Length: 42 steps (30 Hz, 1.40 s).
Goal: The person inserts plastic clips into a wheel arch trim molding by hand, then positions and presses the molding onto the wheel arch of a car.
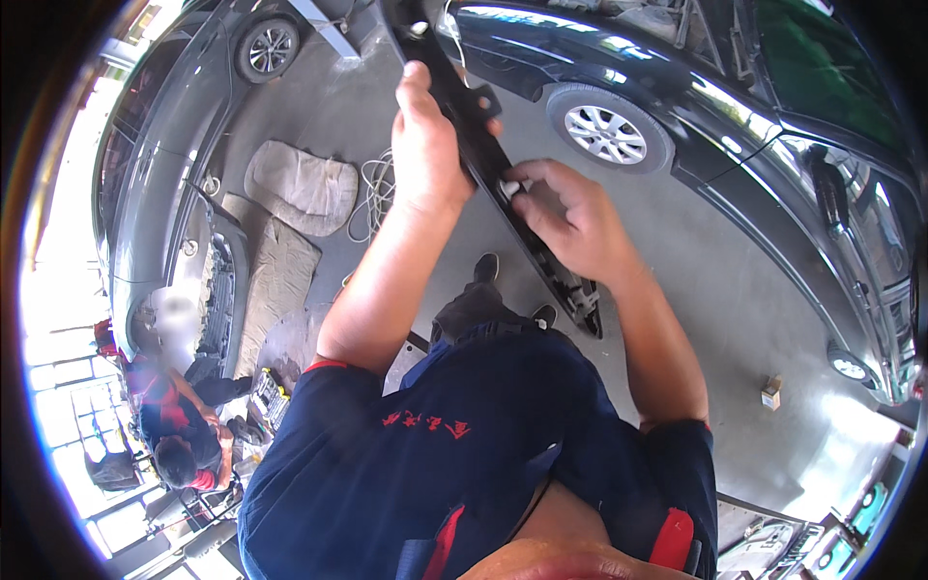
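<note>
Long black plastic trim strip (483, 155), narrow, with clips and cut-outs: held up in the air, slanting from upper left to lower right above the grey concrete floor (715, 290)

Left hand (425, 145): clenched around the upper part of the strip, thumb on the far side

Right hand (570, 217): grasping the strip below the left hand, fingertips pinching a small white clip (509, 188) on its edge

Around the strip:
- dark car with silver wheel (607, 133), just behind and right of the strip
- grey car with its front bumper removed (155, 184), well left of the strip
- two worn beige floor mats (300, 188), on the floor left of the strip
- coil of white cable (372, 193), beside the mats, near the strip
- small brown cardboard box (770, 391), on the floor well below and right of the strip
- crouching person in dark and red workwear (179, 435), far lower left of the strip
- wearer's black shoes (486, 268), directly beneath the strip
</note>
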Tool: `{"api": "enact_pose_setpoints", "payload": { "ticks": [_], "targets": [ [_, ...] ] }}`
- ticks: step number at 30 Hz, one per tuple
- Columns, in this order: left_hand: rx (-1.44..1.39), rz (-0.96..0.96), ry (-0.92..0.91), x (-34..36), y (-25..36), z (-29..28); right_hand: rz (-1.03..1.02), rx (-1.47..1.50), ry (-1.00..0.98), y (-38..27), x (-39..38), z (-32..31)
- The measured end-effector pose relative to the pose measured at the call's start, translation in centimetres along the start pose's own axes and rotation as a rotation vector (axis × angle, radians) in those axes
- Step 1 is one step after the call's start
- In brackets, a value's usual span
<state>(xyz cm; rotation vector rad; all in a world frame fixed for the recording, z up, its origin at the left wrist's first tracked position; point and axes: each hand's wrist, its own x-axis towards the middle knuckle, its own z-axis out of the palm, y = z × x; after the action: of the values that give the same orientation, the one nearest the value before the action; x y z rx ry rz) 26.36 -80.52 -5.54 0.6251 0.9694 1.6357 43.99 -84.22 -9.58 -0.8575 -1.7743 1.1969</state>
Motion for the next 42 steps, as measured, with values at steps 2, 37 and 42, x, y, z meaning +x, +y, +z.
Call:
{"api": "enact_pose_setpoints", "payload": {
  "ticks": [2, 37, 42],
  "targets": [
    [-0.061, -0.079, 0.036, 1.7, 0.9, -2.1, -0.092, 0.002, 0.000, 0.1, 1.9, 0.4],
    [0.005, -0.086, 0.260, 10.4, 2.5, -13.2, -0.216, 0.000, -0.442, 7.2, 16.3, 6.9],
    [0.044, -0.097, 0.257, 10.6, 1.5, -13.4, -0.305, -0.039, -0.390, 8.1, 15.7, 6.2]
  ]
}}
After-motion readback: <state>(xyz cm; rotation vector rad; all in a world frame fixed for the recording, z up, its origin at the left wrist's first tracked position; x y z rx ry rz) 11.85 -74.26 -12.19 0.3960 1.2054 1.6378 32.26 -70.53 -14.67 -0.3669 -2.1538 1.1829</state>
